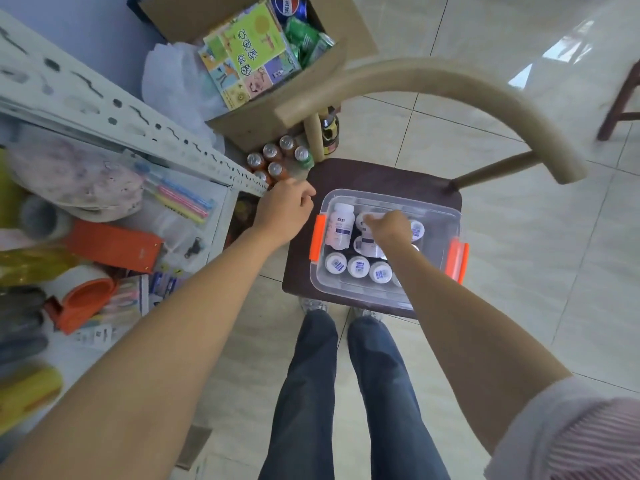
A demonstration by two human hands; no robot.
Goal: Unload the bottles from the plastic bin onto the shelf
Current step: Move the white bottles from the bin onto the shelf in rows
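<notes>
A clear plastic bin (433, 216) with orange latches (318, 237) sits on a dark chair seat (374, 174). It holds several white bottles with blue labels. One (341, 225) lies on its side at the left, and a row (358, 266) stands upright along the near side. My right hand (389, 226) is inside the bin, fingers curled down over a white bottle (362, 220) near the middle. My left hand (287, 209) hovers just left of the bin in a loose fist with nothing visible in it. The white metal shelf (104, 109) stands at the left.
The shelf level below holds an orange box (114, 245), an orange tape dispenser (83, 303), pens and bags. The chair's curved wooden backrest (450, 84) arches over the bin. A cardboard box (249, 126), several cans (277, 157) and a dark bottle (330, 129) stand on the tiled floor behind.
</notes>
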